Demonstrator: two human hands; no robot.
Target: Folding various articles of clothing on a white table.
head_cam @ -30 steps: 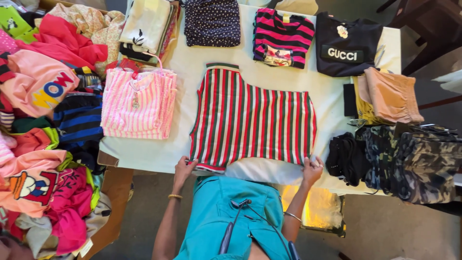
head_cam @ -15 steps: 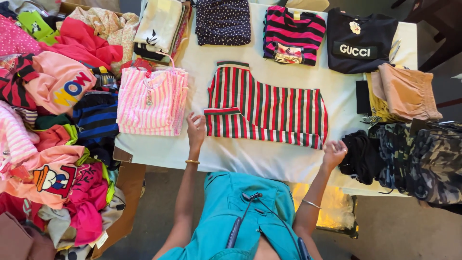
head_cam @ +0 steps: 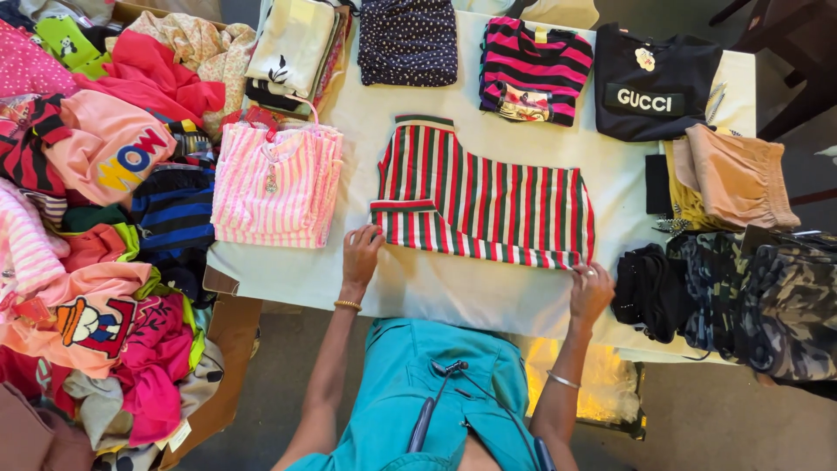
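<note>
Head view shows us mid-fold on the striped top (head_cam: 488, 196), lying flat on the tabletop (head_cam: 453, 288). Our left hand (head_cam: 360, 253), grip spread, presses the folded hem's left end just above it. Our right hand (head_cam: 590, 292), grip pinching the hem's right corner, suggests smoothing before another fold. Both forearms reach forward.

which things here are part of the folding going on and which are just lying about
In hand: striped shirt, left hand, right hand.
Lying about: pink striped top, black printed shirt, dotted navy garment, camouflage clothes, heap of clothes.
</note>
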